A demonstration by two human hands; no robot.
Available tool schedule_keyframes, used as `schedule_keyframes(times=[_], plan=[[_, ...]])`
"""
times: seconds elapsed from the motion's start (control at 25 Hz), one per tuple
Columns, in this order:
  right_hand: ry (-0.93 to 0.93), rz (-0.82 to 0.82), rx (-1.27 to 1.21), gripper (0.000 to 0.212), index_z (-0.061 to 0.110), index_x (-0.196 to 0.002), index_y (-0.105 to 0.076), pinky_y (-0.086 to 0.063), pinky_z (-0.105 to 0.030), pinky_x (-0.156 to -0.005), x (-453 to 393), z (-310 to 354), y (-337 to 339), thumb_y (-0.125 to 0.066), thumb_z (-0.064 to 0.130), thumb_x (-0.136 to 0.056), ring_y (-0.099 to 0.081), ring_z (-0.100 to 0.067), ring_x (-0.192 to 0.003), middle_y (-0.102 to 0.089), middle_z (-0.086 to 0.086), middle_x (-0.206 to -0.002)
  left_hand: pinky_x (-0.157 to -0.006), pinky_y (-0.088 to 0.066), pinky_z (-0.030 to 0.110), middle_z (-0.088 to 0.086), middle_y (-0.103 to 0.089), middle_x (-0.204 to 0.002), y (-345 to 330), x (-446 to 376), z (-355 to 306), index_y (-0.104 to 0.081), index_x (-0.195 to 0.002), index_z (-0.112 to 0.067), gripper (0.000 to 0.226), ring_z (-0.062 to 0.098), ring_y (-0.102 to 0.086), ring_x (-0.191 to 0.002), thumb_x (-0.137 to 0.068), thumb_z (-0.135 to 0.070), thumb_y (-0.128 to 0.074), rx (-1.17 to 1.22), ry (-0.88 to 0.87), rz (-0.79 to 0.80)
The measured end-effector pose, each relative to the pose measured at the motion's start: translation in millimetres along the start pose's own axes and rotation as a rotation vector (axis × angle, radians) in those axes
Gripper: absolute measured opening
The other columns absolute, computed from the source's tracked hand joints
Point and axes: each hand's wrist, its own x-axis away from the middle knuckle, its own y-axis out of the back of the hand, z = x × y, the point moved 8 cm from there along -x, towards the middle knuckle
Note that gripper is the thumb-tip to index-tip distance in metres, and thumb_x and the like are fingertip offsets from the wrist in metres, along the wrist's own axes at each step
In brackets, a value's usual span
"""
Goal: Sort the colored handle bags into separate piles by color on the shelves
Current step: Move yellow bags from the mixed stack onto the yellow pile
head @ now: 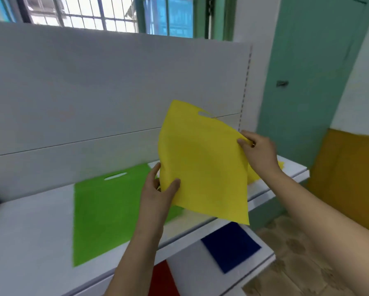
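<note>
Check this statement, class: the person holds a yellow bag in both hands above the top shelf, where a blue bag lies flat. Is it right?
Not quite. The head view shows the bag lying flat on the top shelf is green, not blue. Both the left hand and right hand do hold the yellow bag.

Bright, even daylight enters through the barred window [83,11] at the top, where the panes wash out to near white. The white back panel [115,82] reads pale grey, without harsh glare. Shadows are soft and faint, with a slight one under the yellow bag [202,167] on the shelf [30,242]. Motion blur smears the whole frame, strongest at the left edge and lower corners. Wide-angle distortion bends the straight lines of the panel and the green door [307,82].
</note>
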Motion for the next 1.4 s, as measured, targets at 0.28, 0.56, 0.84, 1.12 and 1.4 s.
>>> schedule_keyframes(times=[0.28, 0.56, 0.84, 1.12, 1.4], plan=[[0.098, 0.170, 0.200, 0.035, 0.011, -0.128, -0.061, -0.028, -0.024, -0.109, -100.9, -115.2, 18.6, -0.058, 0.022, -0.095, -0.049, -0.019, -0.128, -0.054, -0.003, -0.138, -0.073, -0.057, 0.029, 0.002, -0.059, -0.114, -137.5, -48.4, 28.5, -0.037, -0.140, -0.027, 0.068, 0.013, -0.064, -0.091, -0.083, -0.026, -0.074, -0.185, 0.117, 0.070], [0.231, 0.511, 0.347, 0.041, 0.012, -0.133, -0.055, -0.022, -0.023, -0.113, -151.3, -178.3, -62.5, -0.060, 0.021, -0.094, -0.041, -0.017, -0.135, -0.043, 0.002, -0.148, -0.074, -0.060, 0.041, 0.007, -0.067, -0.083, -163.2, -84.7, 58.1, -0.053, -0.122, -0.012, 0.048, 0.019, -0.070, -0.066, -0.088, -0.043, -0.065, -0.511, 0.310, 0.165], [0.297, 0.670, 0.390, 0.048, 0.020, -0.139, -0.048, -0.018, -0.023, -0.114, -181.0, -195.8, -113.9, -0.060, 0.018, -0.093, -0.030, -0.016, -0.141, -0.028, 0.004, -0.155, -0.087, -0.048, 0.034, 0.007, -0.044, -0.122, -184.1, -116.9, 49.5, -0.046, -0.130, -0.018, 0.054, 0.026, -0.051, -0.113, -0.091, -0.054, -0.053, -1.025, 0.145, 0.150], [0.120, 0.766, 0.529, 0.057, 0.018, -0.144, -0.040, -0.028, -0.033, -0.111, -187.1, -235.5, -130.8, -0.059, 0.034, -0.093, -0.034, -0.023, -0.137, -0.035, -0.007, -0.151, -0.097, -0.037, 0.031, 0.007, -0.042, -0.133, -214.3, -130.7, 61.6, -0.042, -0.140, -0.019, 0.061, 0.025, -0.037, -0.128, -0.091, -0.056, -0.051, -0.983, 0.217, 0.166], [-0.119, 0.740, 0.526, 0.059, -0.006, -0.124, -0.054, -0.043, -0.039, -0.095, -193.9, -246.4, -125.4, -0.045, 0.046, -0.097, -0.053, -0.032, -0.114, -0.057, -0.021, -0.126, -0.101, -0.034, 0.035, 0.010, -0.042, -0.142, -222.0, -147.1, 68.8, -0.039, -0.146, -0.018, 0.065, 0.032, -0.029, -0.135, -0.093, -0.053, -0.051, -0.865, 0.295, -0.011]])
